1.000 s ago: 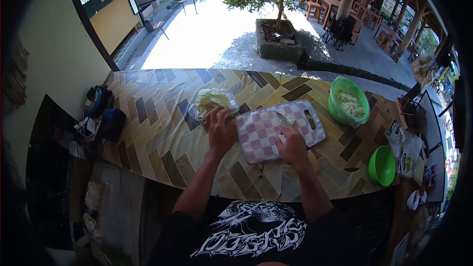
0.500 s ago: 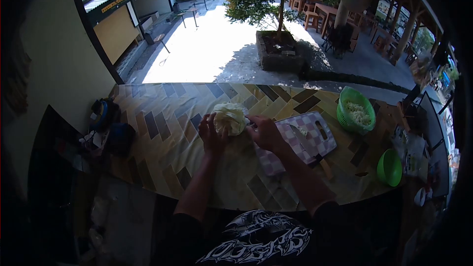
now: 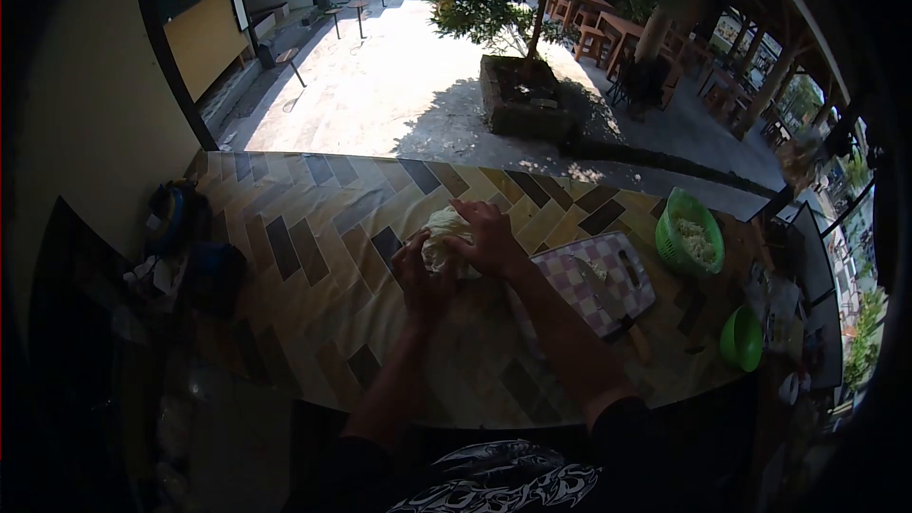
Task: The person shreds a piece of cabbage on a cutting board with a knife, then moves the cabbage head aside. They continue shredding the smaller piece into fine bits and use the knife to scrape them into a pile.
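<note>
Closest was the dark shirt (image 3: pixel 503 480) with its white print, and just past it was the near edge of the worktop (image 3: pixel 313 261). Both arms reached over that edge. Off to the right, near the worktop's end, stood a green bowl (image 3: pixel 741 337).

The knife (image 3: pixel 638 342) lay on the checked chopping board (image 3: pixel 562 277), its handle poking out past the board's near side. A second before, the right hand (image 3: pixel 489 242) was at the knife; now it had let go and come over to the cabbage (image 3: pixel 443 226). That left two hands to work on the cabbage, with the blade away from the fingers.

The left hand (image 3: pixel 416 271) curled round the cabbage's left and near side. The right hand lay over its top and right side. Each grip was bent but spread wide, and together they held the cabbage between them. How hard they pressed, I could not tell. The cabbage sat left of the board, well in from every edge. The left hand had more room sideways; the right had the board just beside it.

Farther off, a green basket (image 3: pixel 673 249) of white shreds (image 3: pixel 698 245) stood close to the far right edge. Past the worktop grew a tree (image 3: pixel 484 0).
</note>
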`<move>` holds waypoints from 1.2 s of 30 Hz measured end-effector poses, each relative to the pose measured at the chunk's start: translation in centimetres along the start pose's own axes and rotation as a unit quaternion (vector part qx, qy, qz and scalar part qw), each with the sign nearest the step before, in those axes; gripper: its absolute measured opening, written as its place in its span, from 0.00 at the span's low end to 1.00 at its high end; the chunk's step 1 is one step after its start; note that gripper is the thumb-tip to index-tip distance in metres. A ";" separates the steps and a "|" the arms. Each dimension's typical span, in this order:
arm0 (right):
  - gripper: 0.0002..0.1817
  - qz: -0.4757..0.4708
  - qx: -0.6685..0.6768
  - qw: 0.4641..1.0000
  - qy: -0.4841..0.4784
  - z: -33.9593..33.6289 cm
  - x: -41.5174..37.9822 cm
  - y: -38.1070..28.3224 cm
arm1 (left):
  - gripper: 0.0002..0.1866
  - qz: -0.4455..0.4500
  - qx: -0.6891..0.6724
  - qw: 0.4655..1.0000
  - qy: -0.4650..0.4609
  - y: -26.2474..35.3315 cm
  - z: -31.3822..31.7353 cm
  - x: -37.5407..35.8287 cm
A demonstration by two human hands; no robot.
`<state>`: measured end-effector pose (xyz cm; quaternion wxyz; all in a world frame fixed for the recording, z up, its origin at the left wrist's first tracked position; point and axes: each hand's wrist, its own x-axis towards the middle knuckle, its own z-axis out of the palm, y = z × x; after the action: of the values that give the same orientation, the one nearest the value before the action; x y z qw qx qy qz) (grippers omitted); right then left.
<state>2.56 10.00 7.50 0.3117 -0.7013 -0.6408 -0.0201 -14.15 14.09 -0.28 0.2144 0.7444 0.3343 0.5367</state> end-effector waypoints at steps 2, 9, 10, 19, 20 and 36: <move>0.37 0.016 -0.005 1.000 -0.021 0.4 0.0 -0.3 | 0.35 0.000 -0.006 1.000 0.012 0.1 0.2 0.2; 0.25 0.042 0.033 0.999 0.010 1.1 0.4 -0.7 | 0.32 0.015 -0.008 1.000 0.009 0.3 -0.3 0.8; 0.23 0.035 0.044 0.998 0.024 1.1 0.4 -0.7 | 0.33 0.016 0.007 1.000 0.007 0.3 -0.3 0.7; 0.21 0.082 0.179 0.977 0.088 0.2 0.7 -1.6 | 0.32 0.020 0.048 0.998 -0.042 0.4 -0.5 0.3; 0.22 0.096 0.197 0.971 0.096 0.2 0.7 -1.6 | 0.32 0.037 0.066 0.996 -0.041 0.4 -0.5 0.4; 0.22 0.279 0.454 0.840 0.102 -5.0 -8.6 2.7 | 0.31 0.127 0.004 0.991 -0.049 4.4 -0.9 -0.2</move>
<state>5.34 0.09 6.70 0.6508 -0.6246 -0.3198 0.2899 -13.84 10.89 2.84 0.1578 0.8070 0.2281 0.5214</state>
